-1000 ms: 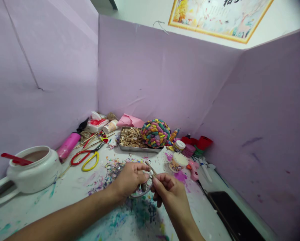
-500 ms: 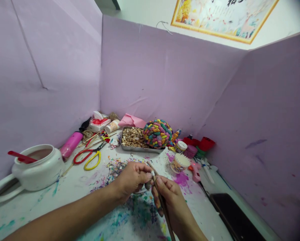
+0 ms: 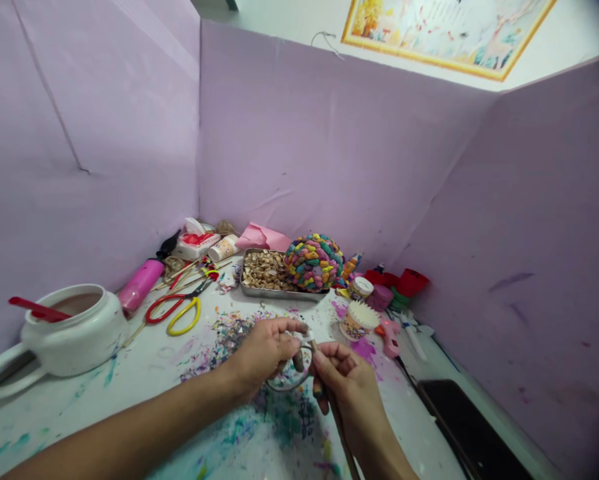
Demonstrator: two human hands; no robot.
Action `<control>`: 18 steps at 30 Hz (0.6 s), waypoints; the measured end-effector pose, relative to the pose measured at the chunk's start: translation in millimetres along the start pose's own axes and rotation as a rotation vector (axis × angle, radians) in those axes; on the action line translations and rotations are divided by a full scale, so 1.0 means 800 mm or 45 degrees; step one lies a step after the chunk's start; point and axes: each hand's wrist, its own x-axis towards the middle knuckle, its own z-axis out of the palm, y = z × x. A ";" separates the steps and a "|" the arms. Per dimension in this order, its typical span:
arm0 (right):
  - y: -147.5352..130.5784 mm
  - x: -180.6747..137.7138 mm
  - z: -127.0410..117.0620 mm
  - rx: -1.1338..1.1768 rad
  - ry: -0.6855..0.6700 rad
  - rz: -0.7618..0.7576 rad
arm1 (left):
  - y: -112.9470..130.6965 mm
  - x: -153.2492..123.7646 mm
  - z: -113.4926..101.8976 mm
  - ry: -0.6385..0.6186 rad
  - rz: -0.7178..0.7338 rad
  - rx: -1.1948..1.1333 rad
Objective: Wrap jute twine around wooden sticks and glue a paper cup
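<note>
Just in front of me, over the paint-stained tabletop, my two hands work close together. My right hand [image 3: 342, 377] is closed around a long, thin brown strip [image 3: 343, 433], which runs down toward the lower edge of the view. The strip's pale upper end [image 3: 313, 345] sticks out past the thumb, beside the left fingertips. My left hand [image 3: 269, 350] has its thumb and forefinger bent together on a thin pale ring [image 3: 288, 388]. The ring curves out below the left fingers; its upper part is partly hidden. Both hands' fingertips are stained dark.
Behind the hands, a metal tray [image 3: 279, 293] holds wood-like chips and a colourful ball [image 3: 314, 262]. Scissors [image 3: 184, 310] and a white pot [image 3: 79, 333] stand left. A paper cup [image 3: 358, 321], pink glue gun [image 3: 390, 338] and black phone [image 3: 472, 430] are right. Purple panels [image 3: 329, 160] enclose the table.
My hands have drawn slightly apart, with the right one moving a little right. The strip's end has shifted right and down from the left fingertips. More of the ring now shows.
</note>
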 end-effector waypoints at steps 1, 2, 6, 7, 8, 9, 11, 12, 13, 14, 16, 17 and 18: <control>0.000 0.000 -0.001 0.037 -0.024 0.012 | 0.001 0.000 0.000 0.009 -0.007 0.005; 0.000 0.001 -0.001 0.067 -0.045 0.020 | 0.002 -0.001 0.000 0.017 -0.015 0.011; 0.007 0.000 0.000 0.136 -0.106 0.011 | 0.004 -0.002 0.000 0.017 -0.056 -0.027; 0.009 -0.001 0.001 0.142 -0.119 0.018 | 0.004 -0.002 0.000 0.009 -0.072 -0.041; 0.010 -0.001 0.002 0.149 -0.135 0.029 | 0.005 -0.003 0.000 -0.002 -0.092 -0.058; 0.011 -0.002 0.003 0.157 -0.151 0.042 | 0.005 -0.003 -0.001 -0.008 -0.114 -0.072; 0.012 -0.003 0.004 0.183 -0.180 0.066 | 0.007 -0.003 -0.001 -0.003 -0.156 -0.083; 0.012 -0.004 0.005 0.195 -0.190 0.073 | 0.008 -0.004 -0.001 0.005 -0.165 -0.083; 0.011 -0.004 0.005 0.202 -0.198 0.074 | 0.009 -0.004 -0.001 0.011 -0.166 -0.079; 0.011 -0.005 0.006 0.202 -0.206 0.071 | 0.009 -0.004 -0.001 0.013 -0.161 -0.075; 0.011 -0.005 0.007 0.189 -0.220 0.064 | 0.010 -0.004 -0.001 -0.002 -0.139 -0.072; 0.011 -0.005 0.006 0.183 -0.228 0.060 | 0.011 -0.005 -0.001 -0.015 -0.126 -0.071; 0.012 -0.005 0.006 0.183 -0.230 0.061 | 0.011 -0.005 -0.001 -0.024 -0.116 -0.069</control>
